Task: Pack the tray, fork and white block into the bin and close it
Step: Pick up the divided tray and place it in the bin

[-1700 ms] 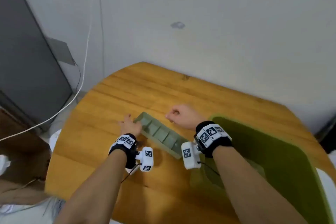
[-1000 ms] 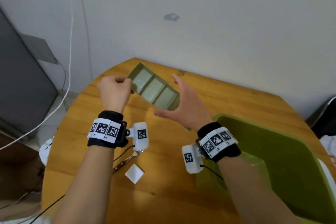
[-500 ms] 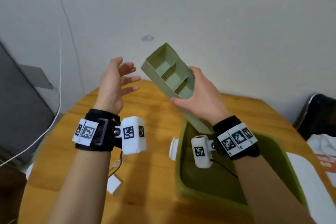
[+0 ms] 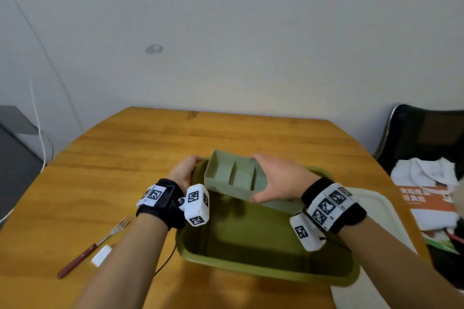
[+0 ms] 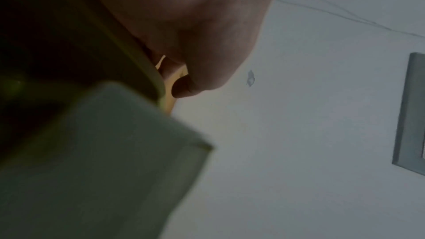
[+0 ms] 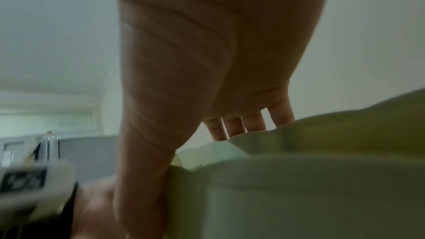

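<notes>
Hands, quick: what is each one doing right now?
Left hand: grips the green bin rim at its far left corner.
Right hand: holds the divided tray.

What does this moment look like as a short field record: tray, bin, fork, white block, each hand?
tray: tilted, far end raised, being lowered into bin
bin: olive green, open, on wooden table
fork: on table, left of bin
white block: on table beside fork handle
right hand: grips tray's right side
left hand: curled over bin's far left rim
packed: nothing fully in
</notes>
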A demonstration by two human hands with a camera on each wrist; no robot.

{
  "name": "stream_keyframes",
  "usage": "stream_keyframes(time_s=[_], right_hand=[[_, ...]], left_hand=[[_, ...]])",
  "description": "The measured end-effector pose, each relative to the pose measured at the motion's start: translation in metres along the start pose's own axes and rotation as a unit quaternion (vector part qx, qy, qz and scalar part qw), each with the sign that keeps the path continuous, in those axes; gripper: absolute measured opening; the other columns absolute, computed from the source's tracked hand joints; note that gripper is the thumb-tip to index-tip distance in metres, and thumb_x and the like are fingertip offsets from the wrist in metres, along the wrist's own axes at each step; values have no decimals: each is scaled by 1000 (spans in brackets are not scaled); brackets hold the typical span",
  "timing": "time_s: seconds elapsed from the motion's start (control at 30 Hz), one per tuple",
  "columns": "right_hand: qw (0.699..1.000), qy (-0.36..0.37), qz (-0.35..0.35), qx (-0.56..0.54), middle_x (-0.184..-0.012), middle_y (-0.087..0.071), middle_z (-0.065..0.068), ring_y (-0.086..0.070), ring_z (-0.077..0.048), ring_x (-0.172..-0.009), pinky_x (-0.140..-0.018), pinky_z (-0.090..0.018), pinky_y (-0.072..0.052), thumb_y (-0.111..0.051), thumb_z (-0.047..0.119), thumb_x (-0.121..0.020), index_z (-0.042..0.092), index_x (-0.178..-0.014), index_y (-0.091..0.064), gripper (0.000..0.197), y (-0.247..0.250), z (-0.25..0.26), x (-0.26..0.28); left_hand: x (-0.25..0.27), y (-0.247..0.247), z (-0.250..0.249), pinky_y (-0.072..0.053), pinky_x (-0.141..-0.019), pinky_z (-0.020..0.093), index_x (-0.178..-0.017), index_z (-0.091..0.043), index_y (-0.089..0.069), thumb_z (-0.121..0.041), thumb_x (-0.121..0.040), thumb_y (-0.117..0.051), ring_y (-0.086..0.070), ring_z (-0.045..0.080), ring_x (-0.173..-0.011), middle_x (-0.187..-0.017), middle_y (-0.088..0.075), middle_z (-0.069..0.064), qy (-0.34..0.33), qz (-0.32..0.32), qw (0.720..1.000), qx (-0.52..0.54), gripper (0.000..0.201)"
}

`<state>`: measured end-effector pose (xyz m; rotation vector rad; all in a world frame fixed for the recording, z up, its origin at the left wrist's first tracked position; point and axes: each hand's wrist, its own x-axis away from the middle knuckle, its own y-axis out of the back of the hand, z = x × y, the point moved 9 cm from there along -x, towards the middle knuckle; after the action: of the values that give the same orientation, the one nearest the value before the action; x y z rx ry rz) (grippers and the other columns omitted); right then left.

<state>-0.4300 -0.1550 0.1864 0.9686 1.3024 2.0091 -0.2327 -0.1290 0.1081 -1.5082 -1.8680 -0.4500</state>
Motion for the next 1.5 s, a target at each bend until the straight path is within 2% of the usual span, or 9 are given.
stream_keyframes(time_s=[0.13,0.23,0.37,0.77,0.93,1.2,1.3,1.37,1.5], right_hand=[[993,15,64,101,-118,-61,-2,-59,-19,-89,-71,-32,-54,-77,60,-72,10,-145,-38,96,-62,-19,-19],[983,6,101,151,-131,-61,-11,-66,-27,-100,-78,-39,-59,-74,63,-76,3,-154,-28,108,-103,-29,-35],[967,19,107,231,-131,-62,-13,-67,-27,-103,-76,-38,-59,-62,72,-83,2,-159,-17,113,-140,-32,-52],[956,24,99,275,-136,-50,-18,-58,-34,-110,-76,-41,-58,-74,53,-83,0,-146,-38,90,-168,-30,-73],[940,38,90,327,-128,-47,-18,-51,-33,-109,-81,-44,-53,-64,58,-88,-3,-139,-48,81,-174,-32,-70],[954,8,95,284,-127,-54,-14,-56,-31,-109,-84,-44,-53,-69,59,-84,2,-137,-52,80,-172,-34,-72],[964,-34,93,248,-115,-62,-9,-61,-27,-99,-76,-39,-50,-65,69,-80,10,-119,-64,70,-152,-29,-74],[970,-73,117,202,-89,-65,-2,-62,-22,-78,-62,-30,-46,-66,73,-76,16,-86,-64,58,-136,-28,-72],[963,-127,200,128,-70,-57,5,-60,-19,-71,-58,-28,-49,-77,68,-70,17,-71,-53,57,-114,-24,-67]], left_hand=[[1,5,6,-58,-56,36,-112,-2,-65,-15,-104,-42,-66,30,-67,-86,-68,19,1,-8,1000,-21,28],[-4,12,9,-55,-43,26,-137,-7,-53,-8,-106,-36,-65,24,-66,-91,-67,17,-12,-18,999,-38,35],[-14,17,15,-55,-58,36,-146,-8,-44,-8,-107,-35,-62,25,-80,-100,-65,16,-14,-23,999,-25,40],[-33,27,22,-60,-52,31,-143,-11,-51,-7,-107,-35,-67,24,-77,-93,-71,13,-21,-29,999,32,40],[-44,29,23,-59,-49,30,-139,-11,-54,-5,-106,-34,-72,17,-54,-71,-76,9,-35,-17,999,36,39],[-43,28,25,-61,-53,31,-141,-11,-53,-6,-106,-37,-65,25,-78,-96,-69,14,-19,14,999,48,38],[-36,30,23,-63,-71,38,-144,-9,-50,-9,-105,-42,-65,28,-96,-123,-66,20,-13,46,996,77,40],[-30,41,21,-60,-80,36,-143,-5,-48,-13,-104,-46,-61,26,-104,-136,-60,19,-26,57,989,131,40],[-31,74,31,-62,-71,40,-129,-3,-51,-12,-102,-46,-73,30,-85,-102,-75,20,-20,77,971,224,29]])
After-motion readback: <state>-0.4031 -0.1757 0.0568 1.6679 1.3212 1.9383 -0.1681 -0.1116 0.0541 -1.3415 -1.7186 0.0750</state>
